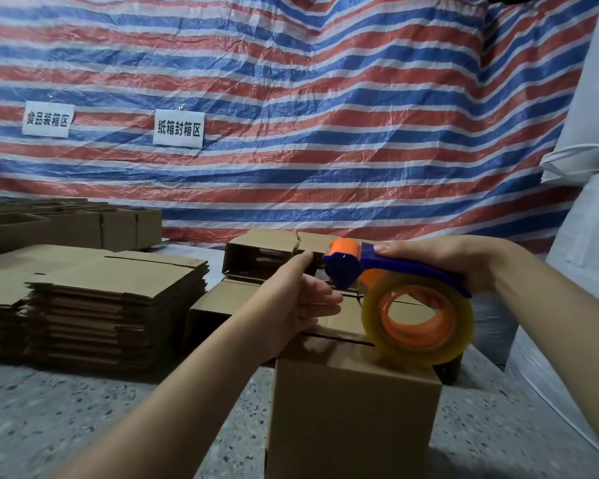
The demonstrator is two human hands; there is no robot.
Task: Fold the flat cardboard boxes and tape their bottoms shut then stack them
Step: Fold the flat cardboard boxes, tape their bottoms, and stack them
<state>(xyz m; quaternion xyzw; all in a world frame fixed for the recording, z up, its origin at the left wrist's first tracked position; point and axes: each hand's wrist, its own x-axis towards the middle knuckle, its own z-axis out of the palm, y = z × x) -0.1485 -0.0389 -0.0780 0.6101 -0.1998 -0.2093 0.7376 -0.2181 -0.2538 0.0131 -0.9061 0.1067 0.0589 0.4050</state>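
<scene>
A folded cardboard box [353, 409] stands on the floor in front of me, its flaps closed on top with a dark seam across. My right hand [443, 261] grips the blue handle of a tape dispenser [395, 271] whose clear tape roll [419, 323] on an orange core rests on the box top. My left hand [305, 299] lies on the box's far left part, fingers stretched toward the dispenser's blue and orange head. Whether it touches the tape end I cannot tell.
A stack of flat cardboard boxes [94, 305] lies at the left. Folded boxes [263, 257] sit behind the one I work on, more at the far left [83, 226]. A striped tarp [291, 115] hangs behind; white sacks [585, 236] stand at the right. Speckled floor [83, 426].
</scene>
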